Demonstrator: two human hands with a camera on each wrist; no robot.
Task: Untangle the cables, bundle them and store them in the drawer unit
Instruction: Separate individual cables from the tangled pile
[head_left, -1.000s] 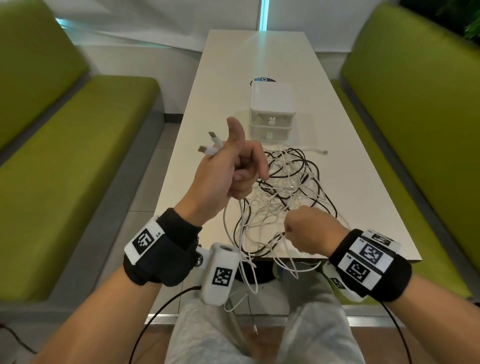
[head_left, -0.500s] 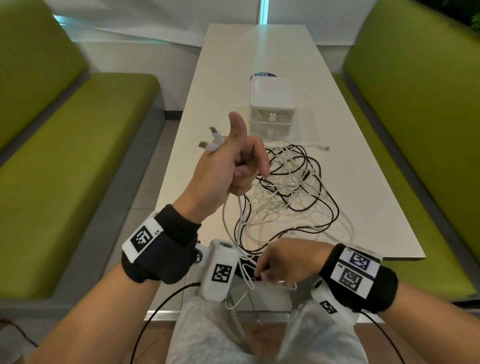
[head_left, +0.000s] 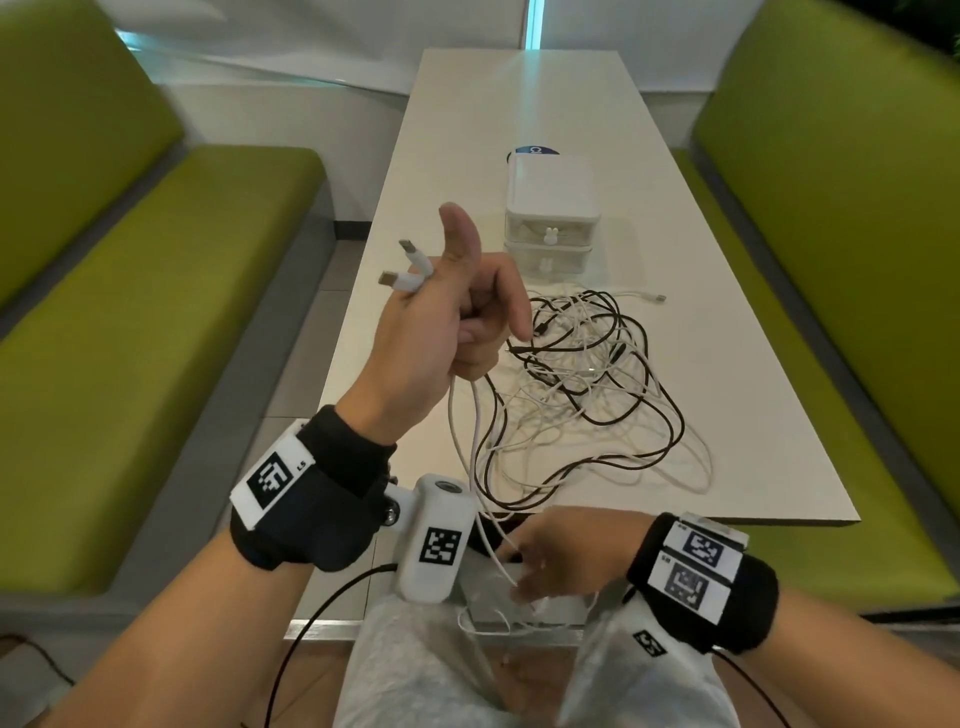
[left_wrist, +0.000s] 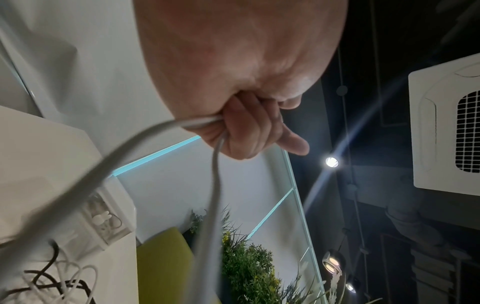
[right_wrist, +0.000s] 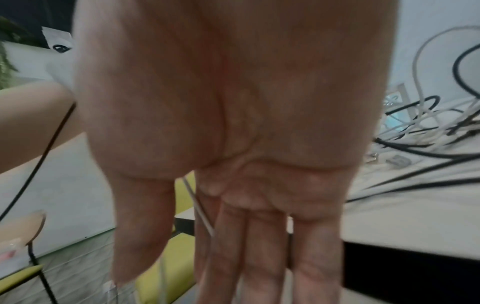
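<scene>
While the cables are still mixed up: the step is pulling one white cable free.
Left hand: raised at centre left of the head view, fingers curled round a thin white cable, its two plugs poking out on top.
Right hand: low at the bottom centre, fingers straight and loose, touching white strands, gripping nothing.
Tangled black and white cable pile: middle of the pale table.
Small white two-drawer unit: just above the pile, both drawers closed.
Good way: slide slowly, follow one strand, don't yank knots.
</scene>
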